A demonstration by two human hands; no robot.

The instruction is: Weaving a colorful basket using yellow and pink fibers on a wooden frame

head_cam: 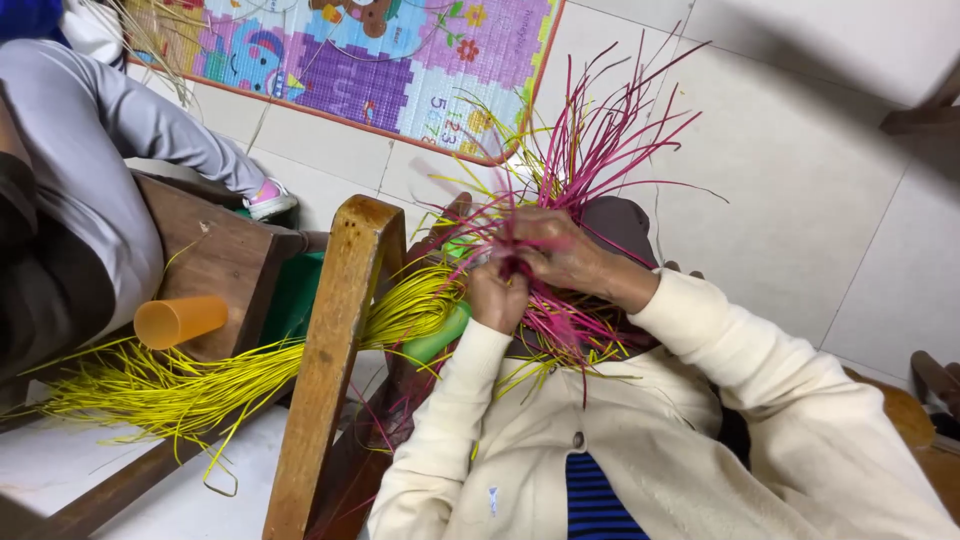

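2 hands meet at chest height over the lap: left hand (pixel 497 297) fisted around the pink strips (pixel 590 150) to bunch them, right hand (pixel 550 250) pinching strands above, yellow strips (pixel 180 385) draped across the wooden chair (pixel 335 340) within reach

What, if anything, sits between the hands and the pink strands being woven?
Nothing visible. The left hand and right hand are both already closed on the pink strands, with no object in between.

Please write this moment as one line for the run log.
left hand: grips pink strips | right hand: pinches same strips | yellow strips: lie across wooden chair | orange cup: on its side
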